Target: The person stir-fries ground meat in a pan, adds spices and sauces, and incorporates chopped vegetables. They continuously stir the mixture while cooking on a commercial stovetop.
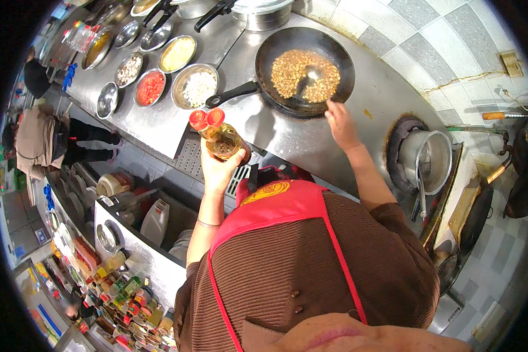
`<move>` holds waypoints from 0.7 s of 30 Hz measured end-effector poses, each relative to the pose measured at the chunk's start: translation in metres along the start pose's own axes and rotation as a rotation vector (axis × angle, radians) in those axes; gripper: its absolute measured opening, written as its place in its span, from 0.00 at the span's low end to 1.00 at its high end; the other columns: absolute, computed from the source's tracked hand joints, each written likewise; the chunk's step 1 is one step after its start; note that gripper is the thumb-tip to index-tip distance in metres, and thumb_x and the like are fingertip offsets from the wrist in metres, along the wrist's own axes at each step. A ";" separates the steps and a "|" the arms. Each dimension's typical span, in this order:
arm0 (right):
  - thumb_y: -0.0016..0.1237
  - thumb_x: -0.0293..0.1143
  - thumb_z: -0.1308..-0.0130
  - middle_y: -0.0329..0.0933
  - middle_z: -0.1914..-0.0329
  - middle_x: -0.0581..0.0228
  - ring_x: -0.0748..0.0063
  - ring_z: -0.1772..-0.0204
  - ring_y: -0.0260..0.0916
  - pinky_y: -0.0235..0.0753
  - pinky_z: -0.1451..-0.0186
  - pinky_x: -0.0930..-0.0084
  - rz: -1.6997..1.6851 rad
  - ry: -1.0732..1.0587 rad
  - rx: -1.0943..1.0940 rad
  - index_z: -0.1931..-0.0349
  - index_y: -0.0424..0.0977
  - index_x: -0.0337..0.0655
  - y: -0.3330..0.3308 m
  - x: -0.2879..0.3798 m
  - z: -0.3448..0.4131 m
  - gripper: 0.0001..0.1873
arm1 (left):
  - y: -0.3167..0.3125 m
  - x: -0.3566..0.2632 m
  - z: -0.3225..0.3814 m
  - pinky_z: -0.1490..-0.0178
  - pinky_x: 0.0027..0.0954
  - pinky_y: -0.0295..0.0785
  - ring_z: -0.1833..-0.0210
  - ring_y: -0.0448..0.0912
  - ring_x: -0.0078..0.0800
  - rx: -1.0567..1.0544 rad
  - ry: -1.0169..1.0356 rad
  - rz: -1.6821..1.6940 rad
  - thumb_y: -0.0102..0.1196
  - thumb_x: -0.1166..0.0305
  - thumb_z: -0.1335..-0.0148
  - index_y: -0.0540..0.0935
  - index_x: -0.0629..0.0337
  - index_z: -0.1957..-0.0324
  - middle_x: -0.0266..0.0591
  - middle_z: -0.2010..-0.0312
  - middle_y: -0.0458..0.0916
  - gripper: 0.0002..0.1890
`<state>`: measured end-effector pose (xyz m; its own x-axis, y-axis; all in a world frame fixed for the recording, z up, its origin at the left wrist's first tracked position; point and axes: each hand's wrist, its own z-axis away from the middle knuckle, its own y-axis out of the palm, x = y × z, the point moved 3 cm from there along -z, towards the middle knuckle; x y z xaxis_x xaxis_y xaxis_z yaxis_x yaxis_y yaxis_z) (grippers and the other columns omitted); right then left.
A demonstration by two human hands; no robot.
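Note:
My left hand [218,169] grips a clear bottle [223,143] with yellowish and dark contents, held above the counter's front edge. Two round red cap parts [207,118] show at its top; whether they belong to one bottle or two is unclear. At the near right rim of a black wok [264,66] is my right hand [341,123], fingers bent together; I cannot tell if it holds something. Browned, chopped pieces of food [290,64] lie in the wok, with a shiny metal utensil head [312,74] among them. The wok's black handle [233,93] points left.
Left of the wok stand metal bowls of white cubes [200,88], red pieces [151,87] and yellow pieces [179,52]. A metal pot [424,160] holding a utensil sits at right. Lidded pots [264,15] line the back. Another person [42,136] stands at far left.

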<state>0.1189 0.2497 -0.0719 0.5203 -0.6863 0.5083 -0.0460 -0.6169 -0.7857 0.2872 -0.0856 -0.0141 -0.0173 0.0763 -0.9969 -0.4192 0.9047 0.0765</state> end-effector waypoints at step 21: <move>0.55 0.32 0.32 0.79 0.55 0.51 0.46 0.54 0.78 0.78 0.52 0.58 0.101 -0.011 -0.051 0.45 0.76 0.38 0.020 0.010 -0.051 0.16 | -0.010 0.004 0.014 0.34 0.39 0.71 0.42 0.77 0.33 -0.091 -0.005 -0.018 0.76 0.74 0.53 0.67 0.60 0.36 0.40 0.45 0.77 0.42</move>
<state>0.0796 0.2112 -0.0644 0.5204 -0.7416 0.4232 -0.1416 -0.5637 -0.8137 0.3039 -0.0888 -0.0184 -0.0042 0.0629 -0.9980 -0.5002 0.8640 0.0566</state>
